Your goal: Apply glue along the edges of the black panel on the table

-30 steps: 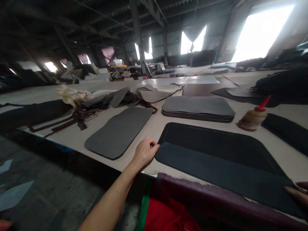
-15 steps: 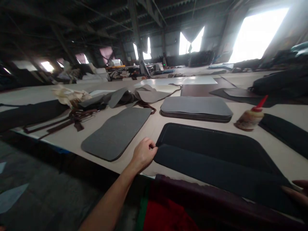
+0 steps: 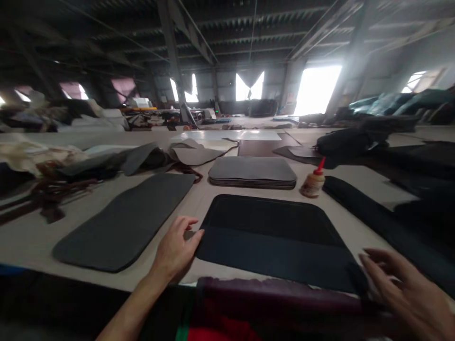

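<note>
One glue bottle [image 3: 313, 182] behind black mat [image 3: 270, 222]

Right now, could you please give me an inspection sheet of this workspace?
Surface: pale table, mostly covered.
Job's things: black panel, lying flat near the front edge.
Clutter: grey pad, pad stack, glue bottle, scraps, black strip, maroon cloth.
Grips: left hand open, fingertips at the panel's left end; right hand open, at its right end.
Cables: nothing seen.
Surroundings: dim hall, bright windows.
</note>
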A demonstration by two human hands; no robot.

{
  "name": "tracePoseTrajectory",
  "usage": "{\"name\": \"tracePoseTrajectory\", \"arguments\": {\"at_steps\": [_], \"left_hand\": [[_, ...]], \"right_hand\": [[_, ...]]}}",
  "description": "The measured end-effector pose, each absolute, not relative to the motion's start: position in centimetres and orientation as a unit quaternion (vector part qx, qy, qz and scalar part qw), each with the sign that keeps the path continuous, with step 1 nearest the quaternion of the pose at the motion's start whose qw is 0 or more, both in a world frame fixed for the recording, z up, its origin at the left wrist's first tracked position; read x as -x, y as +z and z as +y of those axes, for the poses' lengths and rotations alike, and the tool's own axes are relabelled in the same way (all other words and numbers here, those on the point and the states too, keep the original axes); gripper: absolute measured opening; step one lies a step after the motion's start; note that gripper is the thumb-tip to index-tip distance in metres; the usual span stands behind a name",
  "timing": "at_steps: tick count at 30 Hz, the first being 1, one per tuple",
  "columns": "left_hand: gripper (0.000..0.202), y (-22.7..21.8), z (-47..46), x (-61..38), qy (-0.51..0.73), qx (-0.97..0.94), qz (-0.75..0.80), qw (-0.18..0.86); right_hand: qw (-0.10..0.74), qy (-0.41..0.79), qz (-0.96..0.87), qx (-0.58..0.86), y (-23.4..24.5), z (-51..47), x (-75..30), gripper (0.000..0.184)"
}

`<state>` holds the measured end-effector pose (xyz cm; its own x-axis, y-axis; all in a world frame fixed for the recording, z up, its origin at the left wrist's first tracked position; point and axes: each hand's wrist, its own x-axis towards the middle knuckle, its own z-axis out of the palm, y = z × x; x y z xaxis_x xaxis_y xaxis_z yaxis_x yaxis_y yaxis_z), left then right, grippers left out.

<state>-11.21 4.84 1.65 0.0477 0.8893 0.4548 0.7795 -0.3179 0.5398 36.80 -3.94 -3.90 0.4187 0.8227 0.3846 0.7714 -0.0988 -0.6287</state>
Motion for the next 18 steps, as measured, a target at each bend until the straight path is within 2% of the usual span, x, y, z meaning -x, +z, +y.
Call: {"name": "tracePoseTrajectory", "arguments": {"at_steps": [3, 6, 9, 13, 15, 18], "left_hand": [[0.035, 2.8, 3.7, 7.2, 0.310, -0.840, 0.438, 0.081], [0.053, 2.9, 2.8, 2.9, 0.144, -0.916, 0.361, 0.099], [0.080, 2.0, 2.4, 1.2, 0.031, -0.926, 0.366, 0.088], [0.090, -0.3, 2.5, 4.1, 0.047, -0.933, 0.356, 0.020], [0.095, -1.8, 2.7, 6.6, 0.095, -0.938, 0.331, -0.043], [0.092, -4.2, 3.0, 10.4, 0.156, -0.924, 0.328, -0.118]], "right_hand": [[0.387, 0.012, -0.661, 0.643, -0.3, -4.0, -29.2, 0.052], [0.245, 0.027, -0.790, 0.562, 0.2, -3.1, -23.5, 0.053], [0.121, 0.042, -0.827, 0.548, -0.4, -2.9, -21.8, 0.064], [0.065, 0.046, -0.800, 0.594, -0.3, -4.5, -23.9, 0.082], [0.061, 0.040, -0.783, 0.618, -0.5, -5.6, -25.5, 0.084], [0.077, -0.001, -0.745, 0.663, -2.4, -7.0, -28.2, 0.086]]}}
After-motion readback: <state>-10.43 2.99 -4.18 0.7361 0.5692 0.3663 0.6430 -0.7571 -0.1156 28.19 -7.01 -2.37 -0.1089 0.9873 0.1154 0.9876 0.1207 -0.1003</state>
